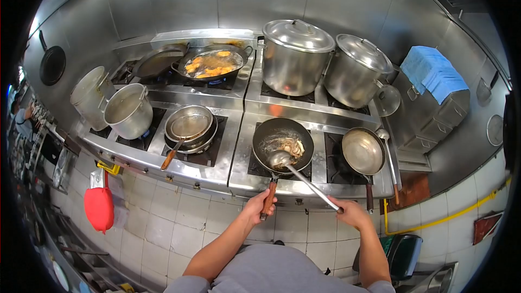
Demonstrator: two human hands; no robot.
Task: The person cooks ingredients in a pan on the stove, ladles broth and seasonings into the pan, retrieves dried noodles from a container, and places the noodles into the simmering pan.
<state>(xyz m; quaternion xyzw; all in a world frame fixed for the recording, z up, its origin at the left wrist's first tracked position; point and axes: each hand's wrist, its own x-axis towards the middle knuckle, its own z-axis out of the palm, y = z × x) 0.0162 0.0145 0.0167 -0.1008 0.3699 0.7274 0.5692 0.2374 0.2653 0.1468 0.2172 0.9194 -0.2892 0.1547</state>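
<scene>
Steel ladle (312, 183), dark pan (274, 131): spill risk

Your left hand (258, 208) is gripping the pan's wooden handle (268, 199); your right hand (351, 214) is gripping the ladle's far end. Pan is sitting just beyond your left fingers, food (294, 147) lying beside the ladle bowl. Pushing too hard could be sending food over the rim; a loosening left grip could be letting the pan twist.

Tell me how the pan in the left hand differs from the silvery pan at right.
The held pan is dark inside; the silvery pan is pale. The held pan contains food and a ladle's bowl; the silvery pan shows no food. The left hand grips the held pan; no hand touches the silvery pan. Both are round, long-handled.
</scene>
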